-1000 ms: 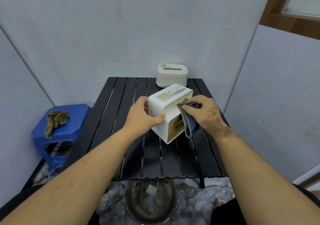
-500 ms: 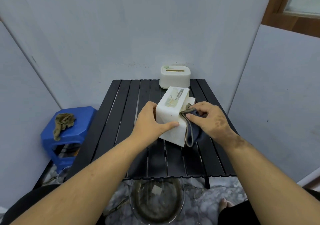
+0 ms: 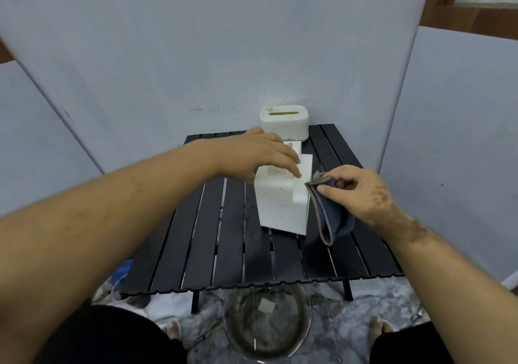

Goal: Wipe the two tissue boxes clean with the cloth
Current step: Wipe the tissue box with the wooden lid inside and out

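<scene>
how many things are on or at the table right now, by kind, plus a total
White plastic tissue boxes: 2, the near one under the left hand, the far one at the back edge.
Dark blue cloth with tan trim: 1, pinched in the right hand.
Clear glass bowl on the floor: 1.
Total: 4
</scene>
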`<state>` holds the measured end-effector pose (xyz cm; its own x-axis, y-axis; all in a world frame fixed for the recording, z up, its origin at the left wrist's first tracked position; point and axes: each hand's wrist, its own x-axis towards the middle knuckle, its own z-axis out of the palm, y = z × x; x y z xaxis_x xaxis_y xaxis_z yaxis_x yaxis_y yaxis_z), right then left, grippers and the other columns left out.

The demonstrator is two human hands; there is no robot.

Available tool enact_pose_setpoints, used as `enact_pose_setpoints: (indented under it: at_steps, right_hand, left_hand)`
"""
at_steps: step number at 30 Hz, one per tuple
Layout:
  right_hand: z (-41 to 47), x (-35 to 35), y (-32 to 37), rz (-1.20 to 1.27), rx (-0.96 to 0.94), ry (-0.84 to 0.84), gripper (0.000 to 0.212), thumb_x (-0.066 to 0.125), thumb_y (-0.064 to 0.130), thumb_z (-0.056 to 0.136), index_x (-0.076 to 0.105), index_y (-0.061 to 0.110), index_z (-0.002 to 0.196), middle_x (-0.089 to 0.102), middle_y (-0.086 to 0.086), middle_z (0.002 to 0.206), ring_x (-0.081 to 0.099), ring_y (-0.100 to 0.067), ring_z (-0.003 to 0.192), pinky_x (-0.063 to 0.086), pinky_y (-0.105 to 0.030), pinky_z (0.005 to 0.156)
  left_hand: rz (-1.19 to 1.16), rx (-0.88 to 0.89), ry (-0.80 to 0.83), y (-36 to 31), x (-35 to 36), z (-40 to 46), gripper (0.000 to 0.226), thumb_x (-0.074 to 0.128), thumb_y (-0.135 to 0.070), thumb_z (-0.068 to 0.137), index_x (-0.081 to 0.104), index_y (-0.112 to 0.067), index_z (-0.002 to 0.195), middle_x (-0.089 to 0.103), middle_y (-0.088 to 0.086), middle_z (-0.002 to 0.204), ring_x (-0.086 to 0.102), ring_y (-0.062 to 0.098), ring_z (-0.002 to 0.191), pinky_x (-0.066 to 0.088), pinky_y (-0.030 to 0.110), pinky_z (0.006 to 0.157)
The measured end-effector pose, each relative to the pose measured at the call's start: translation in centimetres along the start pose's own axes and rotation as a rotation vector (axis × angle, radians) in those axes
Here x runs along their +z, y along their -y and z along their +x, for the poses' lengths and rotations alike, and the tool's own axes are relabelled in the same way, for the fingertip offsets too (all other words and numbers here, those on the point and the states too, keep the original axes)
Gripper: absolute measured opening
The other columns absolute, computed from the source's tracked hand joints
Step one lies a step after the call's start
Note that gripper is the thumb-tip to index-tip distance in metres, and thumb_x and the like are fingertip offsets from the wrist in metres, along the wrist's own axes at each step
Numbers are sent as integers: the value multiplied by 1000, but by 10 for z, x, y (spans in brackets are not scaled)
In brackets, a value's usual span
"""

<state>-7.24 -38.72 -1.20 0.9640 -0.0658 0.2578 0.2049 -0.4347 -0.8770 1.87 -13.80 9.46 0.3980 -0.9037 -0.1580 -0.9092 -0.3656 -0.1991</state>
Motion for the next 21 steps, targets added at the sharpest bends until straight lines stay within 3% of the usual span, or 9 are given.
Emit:
enact_pose_setpoints:
  at_steps: [4,9,12,14,18,21]
  right_hand:
    - [-1,-2,-4,51,65,1,13,81,21,80,78,21,93,72,-10,87,68,-31,85,60,-42,80]
    - [-5,-3,-4,122,42,-26,8,80,16,82,77,18,90,71,-12,82,64,-18,74,57,-35,74]
    - [-4,1,4,153,-51,-112,11,79,12,83,76,16,93,68,-3,84,63,-16,77,55,-31,75]
    - [-3,7,12,135,-129,-185,17,79,12,83,75,22,96,67,9,88,62,-10,81,53,-24,76]
    - [0,19,26,-20,-276,-306,29,82,16,79,73,18,107,65,13,102,62,-9,99,51,-21,89]
    - [2,29,32,-79,-262,-333,37,84,19,78,72,18,113,61,15,105,59,-9,106,44,-10,96]
  left_hand:
    - [118,99,115,2,-11,17,90,82,-4,71,50,-46,144,42,-19,156,34,16,140,24,33,100]
    - [-29,61,88,6,-14,17,84,88,-14,67,56,-42,140,49,-19,149,38,12,138,25,34,105]
    - [-241,-16,11,12,-11,12,83,89,-18,65,58,-39,138,56,-16,141,47,9,133,34,35,113]
    - [-414,-125,-32,14,-10,5,83,89,-19,62,57,-44,135,56,-19,136,51,7,129,43,38,111]
    - [-666,-321,-160,9,-3,-13,83,94,-15,61,58,-54,125,59,-28,130,50,-6,129,42,28,110]
    - [-773,-423,-243,9,9,-27,82,98,-21,58,61,-51,124,64,-24,126,56,-4,124,46,38,111]
